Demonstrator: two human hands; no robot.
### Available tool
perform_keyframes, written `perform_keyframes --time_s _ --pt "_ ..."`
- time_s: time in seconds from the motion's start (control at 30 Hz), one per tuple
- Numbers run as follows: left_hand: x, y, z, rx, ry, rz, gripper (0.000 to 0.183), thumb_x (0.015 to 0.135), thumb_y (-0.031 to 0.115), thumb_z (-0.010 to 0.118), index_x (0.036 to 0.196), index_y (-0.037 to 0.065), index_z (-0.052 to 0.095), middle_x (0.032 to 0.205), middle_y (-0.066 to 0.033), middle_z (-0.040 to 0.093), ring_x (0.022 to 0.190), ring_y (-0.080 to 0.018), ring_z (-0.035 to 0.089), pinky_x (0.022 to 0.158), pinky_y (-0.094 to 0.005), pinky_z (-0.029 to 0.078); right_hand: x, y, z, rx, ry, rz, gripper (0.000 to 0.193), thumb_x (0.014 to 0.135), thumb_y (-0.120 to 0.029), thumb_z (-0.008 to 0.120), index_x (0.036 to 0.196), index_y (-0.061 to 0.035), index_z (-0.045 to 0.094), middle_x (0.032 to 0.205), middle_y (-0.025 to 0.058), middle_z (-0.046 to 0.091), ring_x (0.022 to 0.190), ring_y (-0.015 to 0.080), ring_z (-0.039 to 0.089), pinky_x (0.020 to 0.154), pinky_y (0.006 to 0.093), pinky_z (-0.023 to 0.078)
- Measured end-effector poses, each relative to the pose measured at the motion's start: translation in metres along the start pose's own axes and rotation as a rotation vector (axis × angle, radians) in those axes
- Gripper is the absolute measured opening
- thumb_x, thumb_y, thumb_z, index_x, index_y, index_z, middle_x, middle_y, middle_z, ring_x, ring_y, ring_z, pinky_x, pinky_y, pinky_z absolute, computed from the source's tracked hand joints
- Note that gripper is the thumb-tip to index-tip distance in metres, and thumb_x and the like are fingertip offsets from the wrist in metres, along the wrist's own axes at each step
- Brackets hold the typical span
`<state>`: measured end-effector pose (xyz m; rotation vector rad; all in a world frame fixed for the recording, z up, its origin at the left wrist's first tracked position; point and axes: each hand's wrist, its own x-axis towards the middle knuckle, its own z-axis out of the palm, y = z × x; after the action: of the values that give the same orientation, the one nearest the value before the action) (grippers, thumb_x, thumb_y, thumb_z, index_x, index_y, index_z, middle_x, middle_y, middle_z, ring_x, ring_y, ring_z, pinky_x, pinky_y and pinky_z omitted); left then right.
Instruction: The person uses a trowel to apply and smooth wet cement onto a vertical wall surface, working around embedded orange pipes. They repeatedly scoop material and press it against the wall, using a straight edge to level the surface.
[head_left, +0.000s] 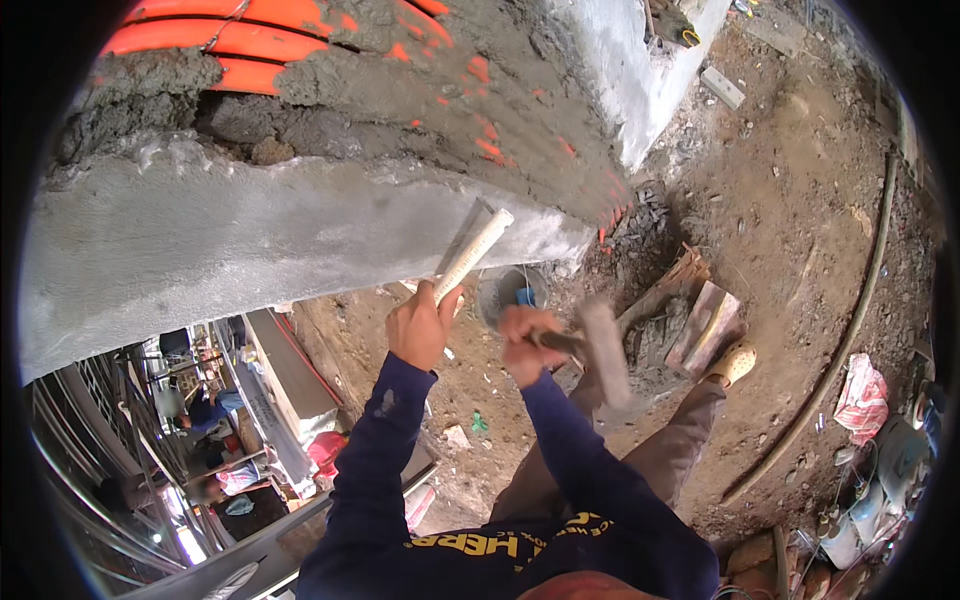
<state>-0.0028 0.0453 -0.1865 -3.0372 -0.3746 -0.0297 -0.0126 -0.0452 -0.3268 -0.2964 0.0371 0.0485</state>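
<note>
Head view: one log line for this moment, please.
left hand: holds pale stick | right hand: holds grey-headed tool, blurred | bucket: beyond hands

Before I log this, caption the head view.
Left hand gripping a pale stick, right hand a blurred tool, beside a grey wall.

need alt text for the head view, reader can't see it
The left hand holds a pale pipe near a grey wall; the right hand grips a blurred grey-headed tool. Orange tubes show through rough mortar beyond.
</note>
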Motion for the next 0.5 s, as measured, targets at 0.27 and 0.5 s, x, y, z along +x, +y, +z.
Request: perform_keyframes --time_s 0.27,0.5 --pt "0.001 -0.008 0.006 -0.048 -0.008 0.009 0.037 0.09 0.037 0.061 0.083 0.001 0.057 0.06 -0.0189 0.06 0.055 -0.0375 0.062 0.048 -0.0446 0.047 -0.019 0.007 -0.018 0.025 0.177 0.159 0.052 0.094 -0.053 0.044 0.07 -0.0073 0.044 0.056 0.0037 0.043 0.042 0.0137 0.036 0.038 0.0285 0.026" --pt "-0.003 -0.011 0.02 -0.081 0.013 -0.022 0.037 0.091 0.037 0.06 0.083 0.001 0.056 0.059 -0.0186 0.059 0.055 -0.0377 0.062 0.048 -0.0438 0.047 -0.008 -0.017 -0.006 -0.09 0.328 0.421 0.062 0.085 -0.068 0.046 0.067 -0.008 0.043 0.053 0.0016 0.037 0.042 0.0129 0.031 0.038 0.0268 0.022"
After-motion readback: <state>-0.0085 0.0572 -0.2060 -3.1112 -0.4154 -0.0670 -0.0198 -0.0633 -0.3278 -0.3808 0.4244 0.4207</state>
